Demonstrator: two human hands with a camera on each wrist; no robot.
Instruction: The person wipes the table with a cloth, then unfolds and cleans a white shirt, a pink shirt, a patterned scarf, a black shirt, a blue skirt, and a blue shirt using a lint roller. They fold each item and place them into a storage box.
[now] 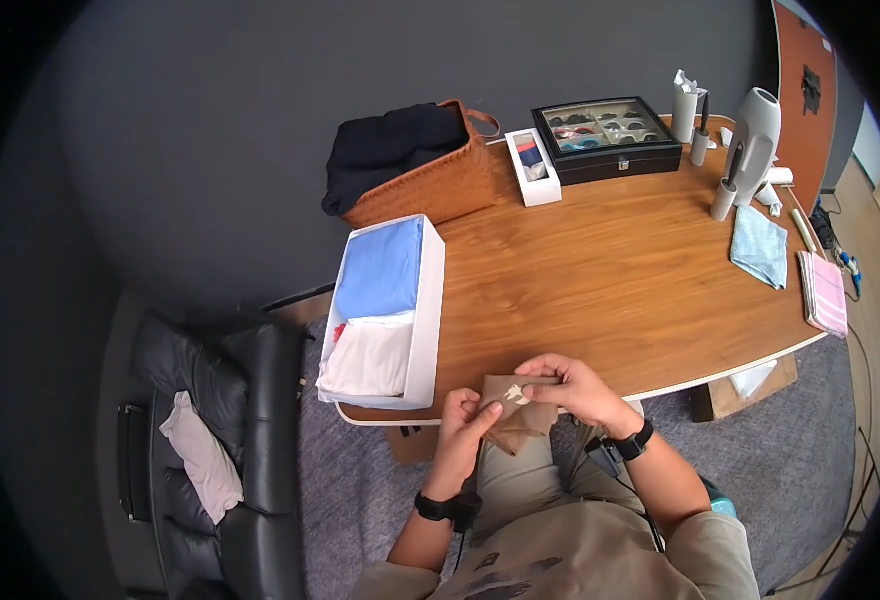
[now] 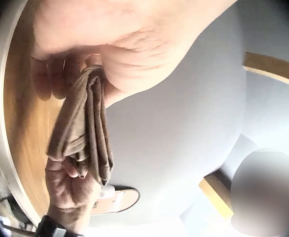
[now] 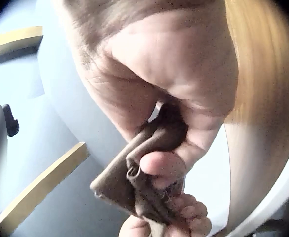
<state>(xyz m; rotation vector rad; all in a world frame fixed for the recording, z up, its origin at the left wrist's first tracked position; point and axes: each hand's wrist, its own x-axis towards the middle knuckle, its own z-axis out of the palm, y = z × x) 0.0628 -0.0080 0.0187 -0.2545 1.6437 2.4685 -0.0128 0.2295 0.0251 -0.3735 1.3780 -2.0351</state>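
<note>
A piece of brown fabric point(image 1: 505, 387) with a small pale figure printed on it is held over the lap, at the near edge of the table. My left hand point(image 1: 455, 432) pinches its left side, thumb on top. Its other side is gripped by my right hand point(image 1: 582, 392), close to the print. In the left wrist view the brown fabric point(image 2: 80, 121) hangs in folded layers between both hands. Bunched folds of the fabric point(image 3: 157, 133) show between the fingers in the right wrist view. The garment's kind cannot be made out.
Left of the hands stands a white box point(image 1: 426, 330) holding blue and white folded clothes. Behind it, a woven basket point(image 1: 435, 190) holds dark clothing. A black glasses case point(image 1: 615, 165) and a small white box point(image 1: 543, 192) sit at the back; cloths point(image 1: 760, 247) lie at right.
</note>
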